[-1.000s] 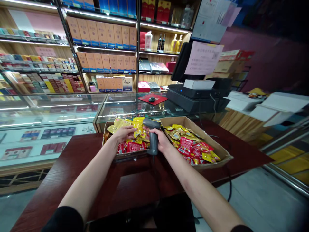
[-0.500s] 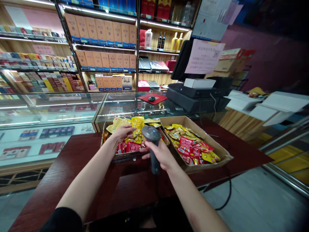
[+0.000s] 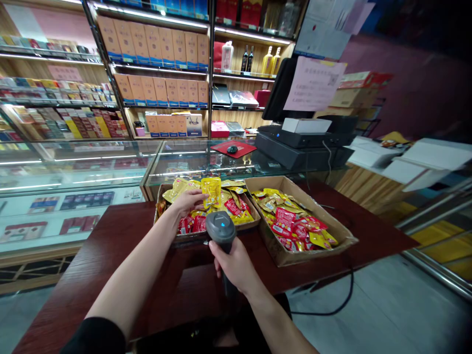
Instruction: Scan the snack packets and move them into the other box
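Between the fingers of my left hand is a yellow snack packet, held upright over the left cardboard box. Red, yellow and gold packets fill that box. My right hand is wrapped round the handle of a dark grey barcode scanner. A small blue light shows on top of the scanner's head, which is just in front of the box. The handle's lower end fades into shadow near the table's front edge. To the right stands a second cardboard box of similar packets.
Both boxes rest on a dark red wooden table. Behind it are a glass display counter, a mouse on a red pad and a monitor. A black cable hangs at the right. Stocked shelves line the back wall.
My right hand has drawn the scanner down, nearer to me and slightly left, away from the box. Its fingers have closed further round the handle. My left hand still holds the yellow packet.
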Available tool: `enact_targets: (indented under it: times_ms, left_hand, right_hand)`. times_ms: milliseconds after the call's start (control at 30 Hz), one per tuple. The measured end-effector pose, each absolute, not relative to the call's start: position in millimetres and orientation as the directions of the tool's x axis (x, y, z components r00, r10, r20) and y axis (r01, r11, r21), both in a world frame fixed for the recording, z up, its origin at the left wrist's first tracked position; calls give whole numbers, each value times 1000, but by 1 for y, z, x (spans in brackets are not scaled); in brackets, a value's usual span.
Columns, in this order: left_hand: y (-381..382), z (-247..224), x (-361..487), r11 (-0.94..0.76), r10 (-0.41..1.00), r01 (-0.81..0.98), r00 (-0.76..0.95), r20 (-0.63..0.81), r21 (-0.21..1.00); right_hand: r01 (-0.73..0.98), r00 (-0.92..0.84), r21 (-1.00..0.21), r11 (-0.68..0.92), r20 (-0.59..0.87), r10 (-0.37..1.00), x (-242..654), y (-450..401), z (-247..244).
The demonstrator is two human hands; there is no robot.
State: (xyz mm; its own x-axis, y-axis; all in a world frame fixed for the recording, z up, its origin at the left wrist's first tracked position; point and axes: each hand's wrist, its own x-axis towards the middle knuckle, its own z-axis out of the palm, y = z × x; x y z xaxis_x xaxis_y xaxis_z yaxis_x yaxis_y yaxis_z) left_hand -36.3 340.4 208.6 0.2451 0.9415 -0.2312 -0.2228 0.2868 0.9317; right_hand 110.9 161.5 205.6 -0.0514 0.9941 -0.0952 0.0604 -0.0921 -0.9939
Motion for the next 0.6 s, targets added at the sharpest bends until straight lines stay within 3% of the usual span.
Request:
enact_targets:
  times_ms: [600]
  left_hand:
    - [344,205,-38,342,932,-279,222,-286,897]
  right_hand:
    - [42,-40,-997,-72,-73,996,110,159,209]
